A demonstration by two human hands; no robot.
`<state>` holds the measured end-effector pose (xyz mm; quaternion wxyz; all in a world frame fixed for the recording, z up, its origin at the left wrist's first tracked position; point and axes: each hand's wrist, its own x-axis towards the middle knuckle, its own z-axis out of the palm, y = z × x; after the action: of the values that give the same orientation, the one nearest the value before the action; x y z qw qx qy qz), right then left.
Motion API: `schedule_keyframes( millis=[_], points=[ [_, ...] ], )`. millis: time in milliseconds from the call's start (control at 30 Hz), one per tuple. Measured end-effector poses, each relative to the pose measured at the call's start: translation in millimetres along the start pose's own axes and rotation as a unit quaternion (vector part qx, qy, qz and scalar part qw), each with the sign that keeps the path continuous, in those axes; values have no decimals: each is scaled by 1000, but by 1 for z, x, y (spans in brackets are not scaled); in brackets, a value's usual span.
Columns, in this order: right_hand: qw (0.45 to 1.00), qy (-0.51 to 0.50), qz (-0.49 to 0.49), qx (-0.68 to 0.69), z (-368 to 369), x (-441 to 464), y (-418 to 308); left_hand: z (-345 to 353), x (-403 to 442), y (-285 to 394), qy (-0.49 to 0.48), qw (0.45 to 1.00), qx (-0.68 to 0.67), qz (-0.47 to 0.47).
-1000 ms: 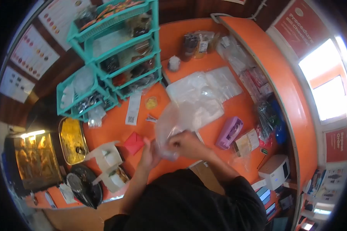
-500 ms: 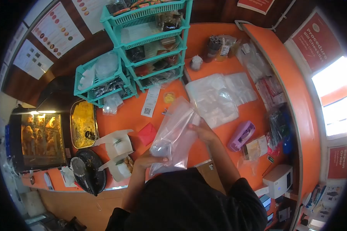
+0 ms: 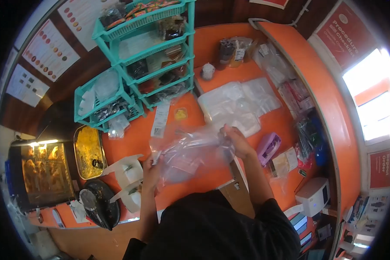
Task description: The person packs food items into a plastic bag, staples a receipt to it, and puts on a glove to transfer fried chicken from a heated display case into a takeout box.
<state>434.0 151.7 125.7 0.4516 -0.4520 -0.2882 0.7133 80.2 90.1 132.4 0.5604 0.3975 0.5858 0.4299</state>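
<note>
A clear plastic bag [image 3: 193,157], blurred by motion, is stretched sideways above the orange counter between my hands. At its left edge my left hand [image 3: 151,171] is closed on the plastic. My right hand [image 3: 236,139] grips the opposite upper corner, fingers pinched together. Left of my left hand are two open white boxes, an upper box [image 3: 128,170] and a lower box [image 3: 131,196], the lower partly hidden by my wrist. Beyond my right hand lies a stack of clear plastic bags [image 3: 229,104]. A printed receipt [image 3: 160,120] rests behind the held bag.
Teal tiered racks [image 3: 154,71] stand at the back with packets. On the left are a lit display cabinet [image 3: 41,167], a tray of yellow food [image 3: 89,151] and a black pan [image 3: 110,203]. A purple device [image 3: 269,148] and a white printer [image 3: 313,197] are on the right.
The bag has swung from a slanted upright hold to a wide sideways spread. My left hand moved left and up, my right hand slightly right. The whole view shifted a little.
</note>
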Motion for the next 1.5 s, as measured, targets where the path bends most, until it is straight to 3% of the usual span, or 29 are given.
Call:
schedule_keyframes(
  millis=[33, 67, 100, 167, 233, 300, 367, 433, 467, 533, 633, 667, 733, 800, 833, 867, 900, 933, 967, 1000, 1033, 1100, 1200, 1233, 1300, 1400, 1433, 1467, 1500],
  points=[
    [984, -158, -29, 79, -28, 13, -7, 5, 0, 0, 71, 996, -50, 8],
    [936, -312, -57, 154, -46, 17, -12, 1, 2, -8, 61, 997, -51, 8],
    [984, 89, -123, -91, -1, -19, -47, -13, 7, -21, 48, 994, -97, 13],
    [973, 108, -193, -62, -44, -8, -70, -26, 6, -30, 30, 989, -141, 15],
    [937, 174, -259, -155, -91, -1, -101, -32, -4, -24, 48, 973, -226, -10],
    [917, 161, -352, 98, -166, 25, -110, -48, -5, -30, -12, 965, -261, -7],
    [847, 301, -381, 217, -224, 33, -120, -59, -1, -41, -109, 944, -312, -2],
    [780, 375, -454, 212, -241, 29, -119, -44, -8, -32, -47, 961, -273, -19],
    [801, 440, -394, 94, -333, 52, -85, -37, -11, -24, 17, 972, -229, -39],
    [788, 545, -239, -157, -494, 92, -25, -26, -19, -9, -21, 975, -213, -67],
    [897, 312, -311, 33, -343, 49, -43, -30, -13, -29, -114, 959, -227, -125],
    [897, 313, -309, 34, -303, 36, -58, -36, -10, -41, -172, 940, -256, -149],
    [871, 324, -267, 254, -249, 20, -78, -27, -13, -34, -205, 939, -229, -152],
    [858, 367, -208, 295, -157, 2, -103, -18, -12, -28, -235, 938, -202, -153],
    [838, 408, -148, 331, -119, 1, -98, -15, -12, -26, -257, 957, -75, -114],
    [877, 382, -181, 227, -110, 18, -63, -13, -11, -25, -276, 957, 53, -73],
    [904, 351, -214, 120, -97, 33, -26, -10, -12, -23, -311, 945, 22, -100],
    [941, 272, -156, 127, -84, 46, 7, -7, -13, -20, -312, 945, 22, -100],
    [958, 135, -222, 118, -34, 36, 30, -3, -15, -15, -349, 930, 42, -103],
    [988, 49, -147, -20, -2, 35, 54, 1, -15, -12, -384, 915, 62, -104],
    [966, -100, -183, -156, 12, 28, 79, 4, -15, -12, -381, 917, 58, -101],
    [945, -309, -8, -101, 54, 9, 102, 1, -16, -13, -407, 910, 22, -73],
    [866, -422, 129, -237, 100, -4, 68, -9, -29, 20, -340, 937, 78, -30],
    [858, -434, 134, -239, 99, -2, 72, -17, -31, 19, -318, 946, 46, -47],
    [940, -282, 73, -176, 86, -1, 77, -41, -35, 7, -311, 947, 37, -72],
    [946, -256, 25, -196, 80, -9, 52, -81, -31, -50, -298, 947, 57, -104],
    [945, -259, 28, -196, 75, -9, 52, -85, -36, -66, -258, 939, -221, -55],
    [961, -220, 2, -164, 70, -10, 53, -91, -41, -80, -196, 855, -480, 0],
    [975, -179, -24, -132, 69, -10, 56, -72, -41, -64, -175, 809, -560, 34]
  ],
)
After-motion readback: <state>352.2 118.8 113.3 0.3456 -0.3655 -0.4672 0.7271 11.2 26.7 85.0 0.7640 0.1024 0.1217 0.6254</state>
